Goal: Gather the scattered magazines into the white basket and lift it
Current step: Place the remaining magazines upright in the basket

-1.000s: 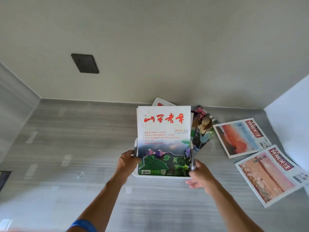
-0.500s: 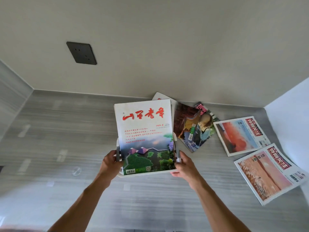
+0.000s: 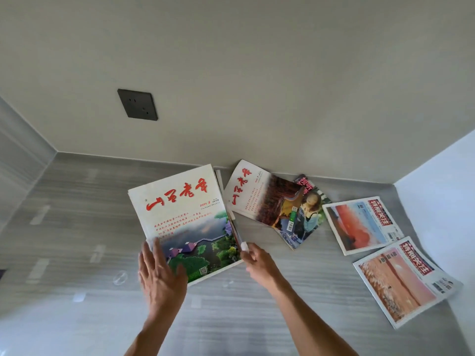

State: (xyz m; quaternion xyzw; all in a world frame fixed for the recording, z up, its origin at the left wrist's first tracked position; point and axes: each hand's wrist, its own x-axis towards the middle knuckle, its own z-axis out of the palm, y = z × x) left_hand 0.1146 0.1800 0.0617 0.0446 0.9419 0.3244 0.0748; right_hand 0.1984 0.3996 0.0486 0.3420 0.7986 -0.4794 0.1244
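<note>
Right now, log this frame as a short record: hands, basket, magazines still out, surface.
left hand: left hand open, fingers spread over the near left corner of the top magazine
right hand: right hand has its grip on a white handle piece at the stack's right edge
basket: almost wholly hidden under the stack
magazines still out: white and brown cover, overlapping portrait cover, two red-titled ones
surface: grey striped floor
wall: dark socket
</note>
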